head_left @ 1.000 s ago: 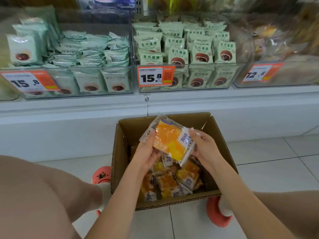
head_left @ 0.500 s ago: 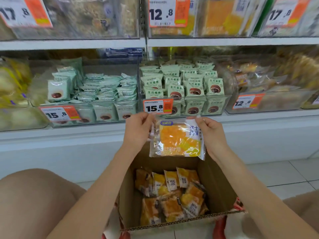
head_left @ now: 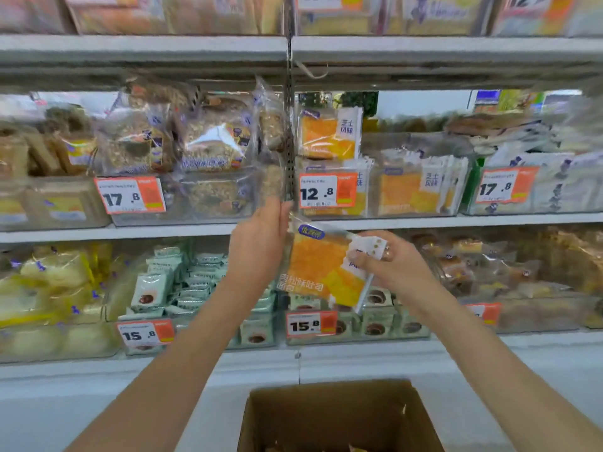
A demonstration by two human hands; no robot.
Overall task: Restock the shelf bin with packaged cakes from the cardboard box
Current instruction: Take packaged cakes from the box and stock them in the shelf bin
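Note:
I hold one packaged cake (head_left: 321, 269), an orange-and-white clear wrapper, up in front of the shelves with both hands. My left hand (head_left: 257, 243) pinches its upper left corner. My right hand (head_left: 388, 265) grips its right edge, fingers curled over the white label. Just above stands the clear shelf bin (head_left: 408, 190) with the 12.8 price tag, holding matching orange cakes upright. The open cardboard box (head_left: 339, 415) is at the bottom centre, its contents mostly out of frame.
Neighbouring bins hold brown seeded bread (head_left: 202, 148) at left under a 17.8 tag and white packs (head_left: 538, 181) at right. The lower shelf carries green-white cake packs (head_left: 182, 288) with 15.8 tags. A metal upright (head_left: 289, 135) divides the shelf bays.
Both hands have lifted the cake from the box up to shelf height, and my view has tilted upward from the box to the higher shelves.

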